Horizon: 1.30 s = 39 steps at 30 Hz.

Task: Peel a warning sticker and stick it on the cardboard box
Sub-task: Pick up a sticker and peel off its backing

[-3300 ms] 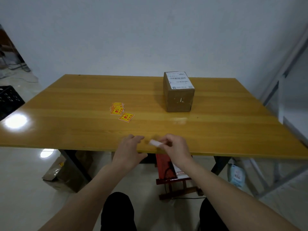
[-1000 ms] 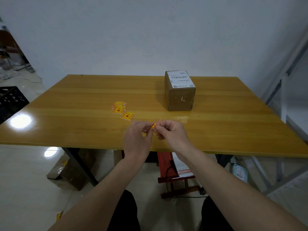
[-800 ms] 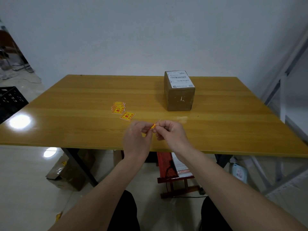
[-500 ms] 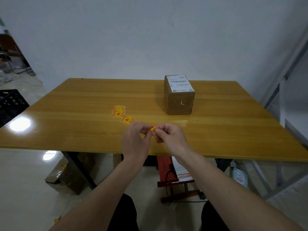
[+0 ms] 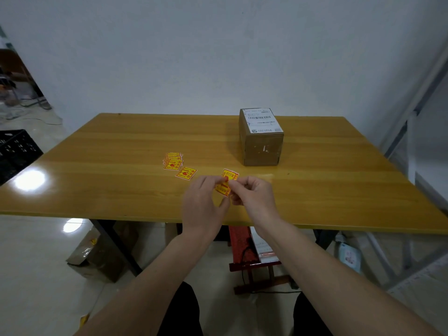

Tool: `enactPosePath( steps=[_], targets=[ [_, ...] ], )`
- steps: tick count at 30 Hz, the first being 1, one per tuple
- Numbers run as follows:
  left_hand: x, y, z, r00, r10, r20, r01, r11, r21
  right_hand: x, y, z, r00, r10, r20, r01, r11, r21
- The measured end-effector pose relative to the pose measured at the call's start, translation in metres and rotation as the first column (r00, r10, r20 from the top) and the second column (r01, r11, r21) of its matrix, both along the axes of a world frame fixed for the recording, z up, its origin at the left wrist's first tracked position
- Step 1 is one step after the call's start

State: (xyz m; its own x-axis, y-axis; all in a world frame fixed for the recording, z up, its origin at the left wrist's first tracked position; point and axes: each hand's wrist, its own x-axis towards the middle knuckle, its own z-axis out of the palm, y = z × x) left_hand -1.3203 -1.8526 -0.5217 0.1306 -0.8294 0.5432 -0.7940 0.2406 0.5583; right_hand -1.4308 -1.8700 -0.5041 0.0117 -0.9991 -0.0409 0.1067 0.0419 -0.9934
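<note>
Head view puts both of my hands over the near middle of the wooden table (image 5: pixel 97 146). My left hand (image 5: pixel 202 206) and right hand (image 5: pixel 254 197) each pinch the same yellow-and-red warning sticker (image 5: pixel 226 184) between thumb and fingertips; it is held up off the tabletop, and I cannot tell whether sticker and backing have parted. The cardboard box (image 5: pixel 261 139) stands shut beyond my right hand, well apart from it, with a white shipping label (image 5: pixel 263 120) on top; what is inside is hidden. Left of the hands lie one loose sticker (image 5: pixel 186 173) and, just behind it, a small stack of stickers (image 5: pixel 172 161). The print on all of them is too small to read. Part of the held sticker is covered by my fingers. Bare tabletop lies between hands and box, and to the right of the box. A black crate (image 5: pixel 14 151) is cut off at the left edge.
</note>
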Motion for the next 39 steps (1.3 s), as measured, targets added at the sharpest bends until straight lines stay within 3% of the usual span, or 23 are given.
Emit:
enactPosePath(
  steps=[4, 11, 17, 29, 39],
  targets=[
    [-0.0044, 0.003, 0.0001, 0.998, 0.024, 0.064, -0.022, 0.999, -0.024, 0.0, 0.0005, -0.0016, 0.999, -0.014, -0.049, 0.012, 0.999, -0.034],
    [-0.0063, 0.0003, 0.004, 0.997, 0.027, -0.072, -0.027, 1.0, 0.009, -0.0002, 0.0041, -0.0018, 0.993, 0.026, -0.119, -0.032, 0.998, -0.05],
    [-0.0025, -0.0027, 0.0009, 0.991, 0.047, -0.123, -0.045, 0.999, 0.022, -0.0035, 0.0034, -0.0016, 0.999, 0.019, -0.048, -0.019, 1.0, 0.005],
    [-0.0012, -0.003, 0.0029, 0.989, 0.029, -0.145, -0.031, 0.999, -0.016, -0.0028, 0.0056, -0.0023, 0.994, 0.068, -0.08, -0.07, 0.997, -0.021],
    [-0.0006, -0.0006, 0.0042, 0.986, 0.012, -0.165, -0.02, 0.999, -0.048, -0.0035, 0.0075, -0.0029, 0.994, 0.085, 0.068, -0.087, 0.996, 0.031]
  ],
)
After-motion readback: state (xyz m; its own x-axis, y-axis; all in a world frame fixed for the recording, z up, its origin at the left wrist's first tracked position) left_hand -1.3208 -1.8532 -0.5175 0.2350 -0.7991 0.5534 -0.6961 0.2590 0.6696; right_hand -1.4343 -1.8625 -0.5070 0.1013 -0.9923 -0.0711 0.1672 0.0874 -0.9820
